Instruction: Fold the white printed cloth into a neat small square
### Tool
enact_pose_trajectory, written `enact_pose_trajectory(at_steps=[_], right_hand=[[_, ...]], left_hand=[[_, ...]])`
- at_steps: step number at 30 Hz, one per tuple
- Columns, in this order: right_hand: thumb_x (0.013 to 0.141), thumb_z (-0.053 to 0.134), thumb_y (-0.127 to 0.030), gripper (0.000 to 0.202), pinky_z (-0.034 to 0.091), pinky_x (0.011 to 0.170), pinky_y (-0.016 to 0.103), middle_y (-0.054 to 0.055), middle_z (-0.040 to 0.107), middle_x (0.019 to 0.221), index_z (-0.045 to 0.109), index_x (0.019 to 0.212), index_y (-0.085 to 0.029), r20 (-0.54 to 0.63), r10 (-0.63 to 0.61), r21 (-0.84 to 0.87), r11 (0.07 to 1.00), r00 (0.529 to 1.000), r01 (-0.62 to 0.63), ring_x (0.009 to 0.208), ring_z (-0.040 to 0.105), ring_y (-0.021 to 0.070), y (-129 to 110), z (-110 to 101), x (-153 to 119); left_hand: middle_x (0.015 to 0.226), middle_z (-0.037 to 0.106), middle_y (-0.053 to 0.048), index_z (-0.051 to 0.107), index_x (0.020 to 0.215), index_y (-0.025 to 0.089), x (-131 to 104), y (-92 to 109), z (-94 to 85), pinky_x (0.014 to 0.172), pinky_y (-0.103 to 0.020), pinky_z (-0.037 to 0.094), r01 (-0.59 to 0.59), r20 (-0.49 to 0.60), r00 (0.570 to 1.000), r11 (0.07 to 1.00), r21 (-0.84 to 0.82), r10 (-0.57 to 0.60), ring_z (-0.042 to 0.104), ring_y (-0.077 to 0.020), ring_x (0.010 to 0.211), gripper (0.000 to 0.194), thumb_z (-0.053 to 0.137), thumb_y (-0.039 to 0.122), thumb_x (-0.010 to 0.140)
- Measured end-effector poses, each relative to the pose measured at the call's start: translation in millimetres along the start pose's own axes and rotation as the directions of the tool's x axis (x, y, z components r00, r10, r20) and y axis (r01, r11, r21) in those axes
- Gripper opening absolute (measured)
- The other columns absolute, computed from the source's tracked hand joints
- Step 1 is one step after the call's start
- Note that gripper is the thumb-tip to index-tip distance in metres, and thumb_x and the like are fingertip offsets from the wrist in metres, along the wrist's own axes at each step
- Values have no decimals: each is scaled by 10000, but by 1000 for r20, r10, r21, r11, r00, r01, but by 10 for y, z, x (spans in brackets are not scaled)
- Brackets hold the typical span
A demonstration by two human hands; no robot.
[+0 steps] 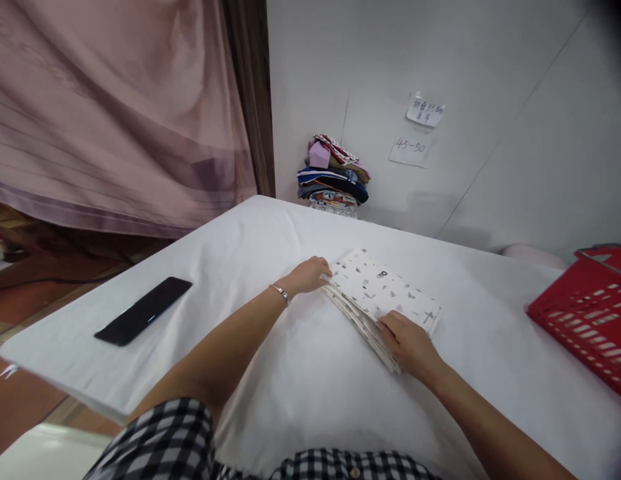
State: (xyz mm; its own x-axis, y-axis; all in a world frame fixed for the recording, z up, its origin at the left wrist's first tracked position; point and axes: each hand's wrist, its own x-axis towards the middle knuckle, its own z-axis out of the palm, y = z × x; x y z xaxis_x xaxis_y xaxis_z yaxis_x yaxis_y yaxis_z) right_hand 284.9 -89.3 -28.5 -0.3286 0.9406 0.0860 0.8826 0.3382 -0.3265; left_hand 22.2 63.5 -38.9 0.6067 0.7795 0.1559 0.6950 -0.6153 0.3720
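A white cloth (377,285) with small grey and brown prints lies folded in several layers on the white-covered table (290,360). My left hand (311,275) grips its left corner, fingers closed over the edge. At the near edge my right hand (406,340) has its fingers closed on the upper layers, close to the right end. Between the two hands, the layered edges of the cloth show and gape slightly. The fingertips of both hands are partly hidden by the fabric.
A black phone-like slab (144,311) lies on the table's left side. At the right edge stands a red plastic basket (585,313). Folded clothes (335,177) are stacked beyond the far edge, by the wall. A pink curtain (115,113) hangs at left.
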Motion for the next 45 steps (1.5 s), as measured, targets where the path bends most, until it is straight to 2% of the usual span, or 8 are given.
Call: enact_pose_trajectory(at_steps=[6,12,22,26,33,36,39,45], right_hand=[[962,280,-305,328,402,628,270,28,578,819,579,855,-222,-3,-33,-32,999,999,33,716,546,148,-50,-44,-7],[942,308,-209,279,381,587,255,33,565,815,577,870,-209,84,-88,-162,982,993,101,708,555,151,-80,63,-36],[895,424,-204,142,382,603,261,44,586,878,565,897,-203,128,-89,-216,970,988,115,758,563,172,-204,192,-66],[847,488,-215,157,423,662,305,82,593,954,574,976,-191,28,-125,-266,956,992,127,826,553,212,-181,244,-132],[808,435,-99,532,365,965,482,131,514,1309,434,1333,-191,-176,-260,-354,917,949,186,1204,445,293,59,479,-409],[783,428,-81,613,273,1031,562,111,450,1395,389,1382,-207,-196,-259,-427,891,946,155,1303,350,318,151,600,-520],[735,408,-28,684,296,1024,569,92,434,1414,381,1393,-215,-177,-246,-466,874,953,139,1324,328,316,241,655,-549],[735,341,57,705,412,971,465,91,526,1334,424,1374,-228,-181,-286,-525,837,941,153,1216,485,243,722,317,-550]], left_hand=[[968,616,-65,670,823,190,18,61,-25,802,-299,436,-57,-62,996,988,144,67,516,-198,969,192,480,157,832],[956,573,-71,593,882,181,-133,42,19,698,-273,419,-85,-90,989,947,309,118,512,-183,892,194,408,132,850],[1113,574,-51,582,992,203,-255,-124,183,792,-259,454,-67,-40,997,987,146,73,564,-151,914,237,393,152,859],[1222,543,-75,562,1118,213,-318,-198,204,832,-288,463,-128,-77,987,981,145,140,564,-179,1018,332,415,126,833],[1300,511,-96,525,1166,230,-335,-202,235,901,-359,454,-123,-93,985,971,208,144,508,-226,1146,342,483,156,834],[1364,463,-102,507,1186,217,-278,-180,260,951,-373,425,-103,-59,991,973,206,118,469,-236,1205,359,478,147,835],[1381,451,-80,504,1182,225,-208,-150,233,950,-332,419,-54,3,998,976,210,55,485,-220,1191,336,441,169,857],[1111,601,-78,530,1067,183,-267,114,246,749,-301,469,-101,73,994,958,269,84,599,-211,911,263,365,182,863]])
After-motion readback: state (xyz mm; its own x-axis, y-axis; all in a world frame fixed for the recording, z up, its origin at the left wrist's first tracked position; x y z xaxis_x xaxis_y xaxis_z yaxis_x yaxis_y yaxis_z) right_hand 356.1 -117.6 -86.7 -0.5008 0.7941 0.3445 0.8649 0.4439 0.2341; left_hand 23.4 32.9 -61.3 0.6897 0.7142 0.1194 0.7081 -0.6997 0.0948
